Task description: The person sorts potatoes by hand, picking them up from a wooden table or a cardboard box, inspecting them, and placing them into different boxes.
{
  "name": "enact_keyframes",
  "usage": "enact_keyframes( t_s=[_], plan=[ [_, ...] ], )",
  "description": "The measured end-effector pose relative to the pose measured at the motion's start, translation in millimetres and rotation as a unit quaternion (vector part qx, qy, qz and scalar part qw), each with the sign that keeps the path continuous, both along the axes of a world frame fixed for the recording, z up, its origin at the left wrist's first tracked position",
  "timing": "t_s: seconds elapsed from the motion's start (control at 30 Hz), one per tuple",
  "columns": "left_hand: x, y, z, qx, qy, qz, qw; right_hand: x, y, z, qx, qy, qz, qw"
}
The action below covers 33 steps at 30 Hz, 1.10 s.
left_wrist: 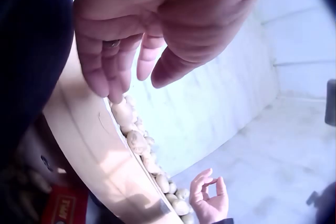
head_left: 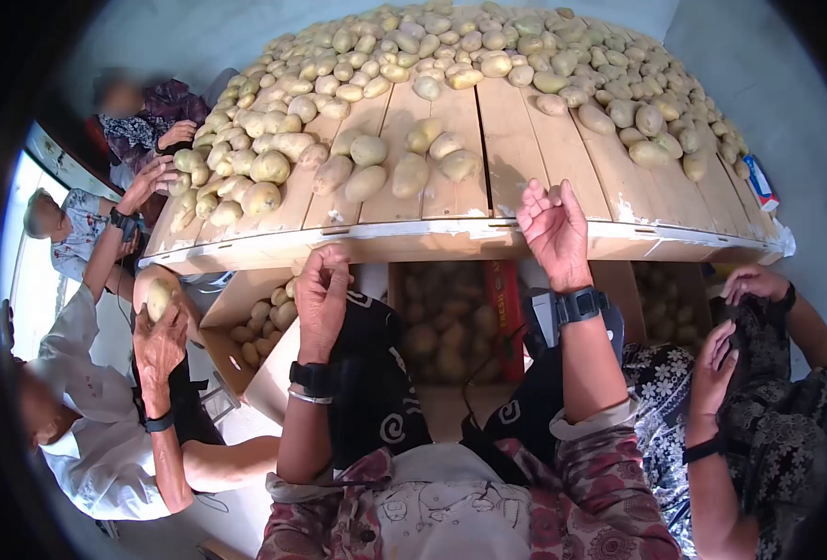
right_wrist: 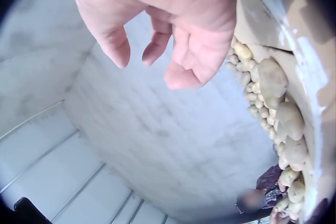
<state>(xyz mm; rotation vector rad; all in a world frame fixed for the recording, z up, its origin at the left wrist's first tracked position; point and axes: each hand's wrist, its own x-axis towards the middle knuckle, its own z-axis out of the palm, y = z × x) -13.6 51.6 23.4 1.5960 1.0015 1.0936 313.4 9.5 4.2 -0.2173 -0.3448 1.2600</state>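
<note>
My left hand [head_left: 324, 303] is raised at the front edge of the cardboard-covered table [head_left: 516, 154], its fingers loosely bent. In the left wrist view that hand [left_wrist: 163, 19] holds nothing, its fingers hanging down. My right hand [head_left: 557, 233] is palm up over the same edge, fingers half bent around nothing. The right wrist view shows bare space between its thumb and fingers [right_wrist: 184, 77]. Nearest to the hands on the tabletop is a small group of potatoes [head_left: 411, 175]. Beyond them a broad heap of potatoes [head_left: 395, 42] covers the back and both sides.
Under the table stand boxes of potatoes, one at the left [head_left: 262, 322] and one in the middle [head_left: 437, 327] beside a red printed panel [head_left: 504, 322]. A person at my left grips a potato [head_left: 160, 299]. Another person's hands [head_left: 712, 364] are close at my right.
</note>
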Motion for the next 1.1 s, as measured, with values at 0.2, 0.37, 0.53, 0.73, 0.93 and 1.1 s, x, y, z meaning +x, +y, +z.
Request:
enact_keyframes(
  t_s=[0.2,0.37,0.53,0.73,0.93,1.1],
  plan=[
    [-13.3,10.5,-20.3,0.108,0.251,0.059,0.96,-32.8,5.5,-1.5,-0.075,-0.121,-0.004,0.99],
    [-14.3,24.6,-23.5,0.048,0.16,0.053,0.984,-80.4,38.6,23.4,-0.104,-0.39,-0.031,0.914],
    [-13.4,20.2,-5.8,0.241,0.171,0.105,0.95,-121.3,105.9,53.8,-0.046,-0.866,-0.216,0.449],
    [-14.5,16.9,-7.3,0.275,0.181,0.105,0.938,-135.3,129.6,25.2,-0.108,-0.909,-0.147,0.374],
    [-16.8,16.9,-5.7,0.253,0.188,0.091,0.945,-123.5,136.7,29.2,-0.07,-0.907,-0.168,0.379],
    [-12.6,11.2,-6.0,0.241,0.174,0.095,0.95,-113.1,52.4,67.0,-0.209,-0.552,0.051,0.806]
  ],
)
